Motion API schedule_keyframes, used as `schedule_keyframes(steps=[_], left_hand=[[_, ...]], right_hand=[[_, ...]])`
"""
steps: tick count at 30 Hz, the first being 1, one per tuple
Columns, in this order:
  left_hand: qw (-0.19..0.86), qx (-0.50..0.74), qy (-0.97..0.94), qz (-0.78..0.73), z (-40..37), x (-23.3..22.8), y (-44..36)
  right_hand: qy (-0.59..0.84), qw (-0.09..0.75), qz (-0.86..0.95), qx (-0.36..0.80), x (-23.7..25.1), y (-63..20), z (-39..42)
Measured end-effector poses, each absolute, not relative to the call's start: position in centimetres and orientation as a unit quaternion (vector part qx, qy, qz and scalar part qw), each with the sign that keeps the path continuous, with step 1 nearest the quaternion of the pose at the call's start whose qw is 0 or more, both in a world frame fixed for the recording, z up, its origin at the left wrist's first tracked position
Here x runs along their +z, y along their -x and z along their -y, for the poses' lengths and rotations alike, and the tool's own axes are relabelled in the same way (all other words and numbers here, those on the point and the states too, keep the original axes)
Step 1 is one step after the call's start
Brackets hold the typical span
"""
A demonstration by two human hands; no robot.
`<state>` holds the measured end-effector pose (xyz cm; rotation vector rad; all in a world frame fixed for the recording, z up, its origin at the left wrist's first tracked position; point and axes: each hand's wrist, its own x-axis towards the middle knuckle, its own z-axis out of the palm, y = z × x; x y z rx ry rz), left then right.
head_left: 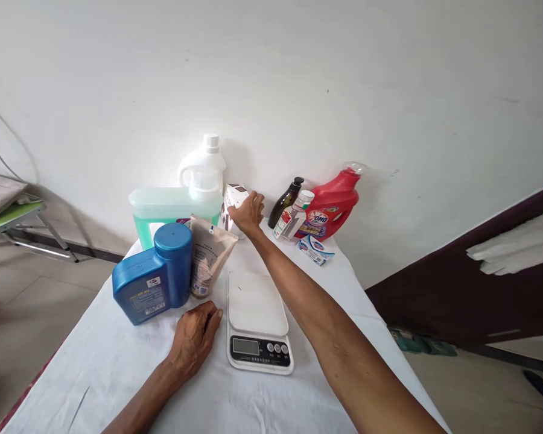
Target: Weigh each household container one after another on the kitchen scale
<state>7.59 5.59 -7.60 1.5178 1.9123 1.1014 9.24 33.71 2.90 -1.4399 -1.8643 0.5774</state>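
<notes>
White-clothed worktop (117, 361): right hand (248, 214) is gripping box (233, 202) behind scale (257, 319); left hand (194, 337) is resting loosely curled beside scale; grip box sides firmly.

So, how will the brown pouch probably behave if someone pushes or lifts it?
The pouch looks soft, its walls creased, so it would likely bend when squeezed. It leans against the blue bottle, so a push may tip it. It seems partly full, probably rather light.

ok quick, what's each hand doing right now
left hand: loosely curled, palm down on the white cloth, holding nothing
right hand: closed on the small white box
</notes>
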Motion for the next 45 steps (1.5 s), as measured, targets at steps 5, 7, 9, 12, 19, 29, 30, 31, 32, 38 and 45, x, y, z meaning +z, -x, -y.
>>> schedule_keyframes(steps=[5, 7, 9, 12, 19, 29, 30, 31, 32, 38, 45], left_hand=[[0.221, 0.405, -0.556, -0.692, -5.4, -7.6, -7.5], [0.219, 0.404, -0.559, -0.690, -5.3, -7.7, -7.5], [0.218, 0.402, -0.562, -0.689, -5.3, -7.8, -7.4], [0.216, 0.398, -0.563, -0.691, -5.3, -7.8, -7.4], [0.194, 0.391, -0.575, -0.692, -5.1, -7.6, -7.3], [0.188, 0.377, -0.580, -0.698, -5.1, -7.7, -7.1], [0.187, 0.376, -0.579, -0.698, -5.1, -7.7, -7.0], [0.188, 0.375, -0.580, -0.699, -5.1, -7.7, -7.0], [0.189, 0.374, -0.580, -0.699, -5.2, -7.7, -7.0], [0.190, 0.367, -0.582, -0.700, -5.2, -7.8, -7.0], [0.193, 0.363, -0.579, -0.704, -5.2, -7.5, -7.1]], right_hand=[[0.586, 0.354, 0.684, 0.252, 2.5, -11.8, -34.4], [0.591, 0.351, 0.678, 0.261, 2.7, -12.7, -34.2], [0.590, 0.355, 0.675, 0.264, 3.2, -14.0, -33.7], [0.579, 0.371, 0.679, 0.257, 4.4, -16.9, -32.3], [0.507, 0.447, 0.700, 0.232, 6.0, -27.4, -26.0], [0.449, 0.431, 0.721, 0.305, 3.1, -32.5, -18.0], [0.443, 0.433, 0.720, 0.311, 3.0, -32.3, -17.9], [0.436, 0.432, 0.722, 0.318, 2.9, -32.1, -17.8], [0.427, 0.428, 0.727, 0.326, 2.8, -31.9, -17.7], [0.365, 0.398, 0.721, 0.434, 2.6, -32.1, -18.3], [0.368, 0.422, 0.703, 0.439, 2.4, -32.7, -18.7]])
